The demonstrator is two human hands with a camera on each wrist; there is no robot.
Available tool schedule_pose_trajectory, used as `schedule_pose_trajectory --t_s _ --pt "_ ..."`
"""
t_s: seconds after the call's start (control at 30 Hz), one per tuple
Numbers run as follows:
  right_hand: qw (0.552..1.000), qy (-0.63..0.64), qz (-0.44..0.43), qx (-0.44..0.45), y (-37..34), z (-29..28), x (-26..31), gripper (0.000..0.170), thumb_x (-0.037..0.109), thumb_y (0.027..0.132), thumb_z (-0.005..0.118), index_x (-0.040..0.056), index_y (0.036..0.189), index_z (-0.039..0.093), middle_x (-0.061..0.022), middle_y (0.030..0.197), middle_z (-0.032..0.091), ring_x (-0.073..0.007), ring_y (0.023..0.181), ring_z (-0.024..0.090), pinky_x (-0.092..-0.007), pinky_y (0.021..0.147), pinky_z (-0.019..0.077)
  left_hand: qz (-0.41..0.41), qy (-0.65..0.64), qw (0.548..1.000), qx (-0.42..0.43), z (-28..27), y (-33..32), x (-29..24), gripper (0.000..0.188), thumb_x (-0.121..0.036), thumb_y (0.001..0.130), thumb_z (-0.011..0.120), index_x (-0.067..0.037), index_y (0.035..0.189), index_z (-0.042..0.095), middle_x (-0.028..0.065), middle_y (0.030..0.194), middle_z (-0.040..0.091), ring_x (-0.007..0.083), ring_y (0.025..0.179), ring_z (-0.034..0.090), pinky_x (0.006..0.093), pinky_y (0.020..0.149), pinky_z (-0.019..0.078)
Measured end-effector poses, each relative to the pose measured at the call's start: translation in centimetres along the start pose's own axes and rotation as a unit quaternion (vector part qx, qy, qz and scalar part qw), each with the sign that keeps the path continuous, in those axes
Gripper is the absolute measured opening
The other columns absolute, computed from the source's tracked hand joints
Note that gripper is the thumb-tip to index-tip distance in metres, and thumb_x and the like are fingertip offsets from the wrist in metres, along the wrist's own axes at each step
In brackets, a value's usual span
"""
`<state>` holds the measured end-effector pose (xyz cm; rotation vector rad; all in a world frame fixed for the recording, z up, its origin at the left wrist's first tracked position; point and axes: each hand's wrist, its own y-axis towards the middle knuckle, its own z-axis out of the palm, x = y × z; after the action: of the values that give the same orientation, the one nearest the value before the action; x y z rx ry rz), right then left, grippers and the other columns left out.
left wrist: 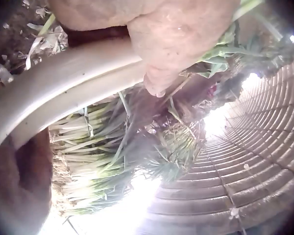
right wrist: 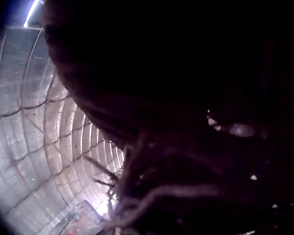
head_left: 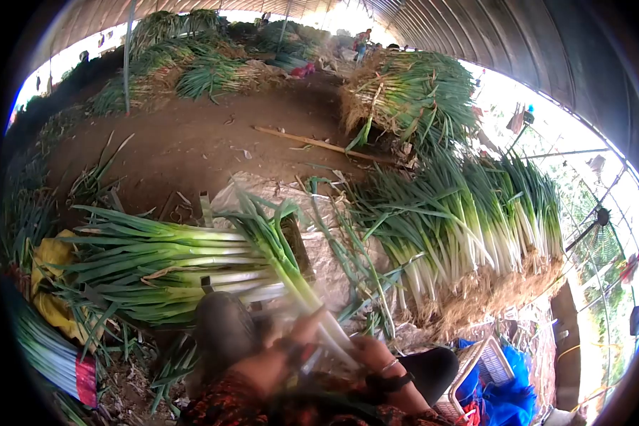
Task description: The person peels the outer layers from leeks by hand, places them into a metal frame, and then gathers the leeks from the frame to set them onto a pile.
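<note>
Scallions point(head_left: 299, 285) aslant, leaves point(head_left: 265, 231) forward-left

Two hands are showing, one left hand point(head_left: 302, 334) and one right hand point(head_left: 371, 353), and I'm counting two white onion stems point(left wrist: 78, 83) passing under the left one's fingers. Two knees point(head_left: 437, 366) are poking up, too. Now one broad bunch point(head_left: 177, 252), its stalks overlapping too much for a tally! One red-banded bundle point(head_left: 53, 351) is making another, and one yellow sack point(head_left: 53, 266) is joining the list. One long row of standing onions point(head_left: 476, 220), one tall heap point(head_left: 419, 92), one wooden pole point(head_left: 319, 144), one plastic crate point(head_left: 500, 361): they're coming singly. Farther piles point(head_left: 213, 74) are merging beyond counting; at least one person point(head_left: 362, 44) is showing.
</note>
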<state>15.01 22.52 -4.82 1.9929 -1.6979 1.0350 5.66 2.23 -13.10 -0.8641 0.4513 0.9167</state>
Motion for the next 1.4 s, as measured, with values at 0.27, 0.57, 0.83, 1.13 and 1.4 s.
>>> schedule_pose_trajectory --t_s 0.27,0.57,0.83,1.13,1.4 --pt "0.984 0.103 0.139 -0.044 0.3 -0.7 2.9 0.026 0.021 0.087 0.063 0.0003 0.102 0.067 -0.0084 0.078 0.068 -0.0146 0.067 0.063 -0.0311 0.064 0.0512 -0.03 -0.066 0.993 0.094 0.3 -1.3 -0.7 0.027 -0.022 0.09 0.063 -0.002 0.108 0.061 0.0126 0.097 0.066 0.0284 0.089 0.065 0.0436 0.08 0.0536" --pt "0.991 -0.006 -0.13 -0.035 0.7 -0.7 -2.2 0.03 0.008 0.075 0.066 0.0084 0.105 0.067 -0.0127 0.098 0.064 -0.0268 0.088 0.064 -0.0362 0.077 0.0532 -0.056 -0.104 0.986 0.113 2.0 -4.0 -3.7 0.03 -0.027 0.092 0.063 -0.004 0.111 0.059 0.0103 0.103 0.063 0.0262 0.097 0.061 0.0428 0.086 0.0496" --pt "0.989 0.067 -0.133 -0.001 1.1 -0.2 -1.1 0.031 0.007 0.076 0.066 0.0066 0.107 0.064 -0.0137 0.106 0.062 -0.0288 0.094 0.061 -0.0367 0.076 0.0518 -0.083 -0.06 0.988 0.116 1.2 -3.1 -2.9 0.031 -0.029 0.093 0.062 -0.004 0.111 0.059 0.0108 0.099 0.064 0.0251 0.089 0.065 0.0404 0.078 0.054" --pt "0.991 0.029 0.117 -0.055 1.1 1.0 3.7 0.033 0.027 0.092 0.054 0.0068 0.117 0.062 -0.0192 0.099 0.064 -0.0325 0.092 0.064 -0.0371 0.082 0.0487 -0.044 -0.062 0.992 0.102 0.6 -1.8 -1.1 0.029 -0.025 0.092 0.064 -0.005 0.111 0.058 0.0078 0.098 0.064 0.0228 0.088 0.064 0.0393 0.078 0.0528" --pt "0.987 -0.123 0.095 0.029 0.8 1.0 6.1 0.065 0.054 0.082 0.064 0.0081 0.126 0.051 -0.0273 0.12 0.055 -0.0408 0.107 0.058 -0.045 0.086 0.0482 0.006 0.018 0.994 0.109 1.7 -3.0 -2.6 0.031 -0.026 0.093 0.063 -0.002 0.112 0.059 0.0065 0.099 0.064 0.0194 0.087 0.062 0.0361 0.077 0.0519"
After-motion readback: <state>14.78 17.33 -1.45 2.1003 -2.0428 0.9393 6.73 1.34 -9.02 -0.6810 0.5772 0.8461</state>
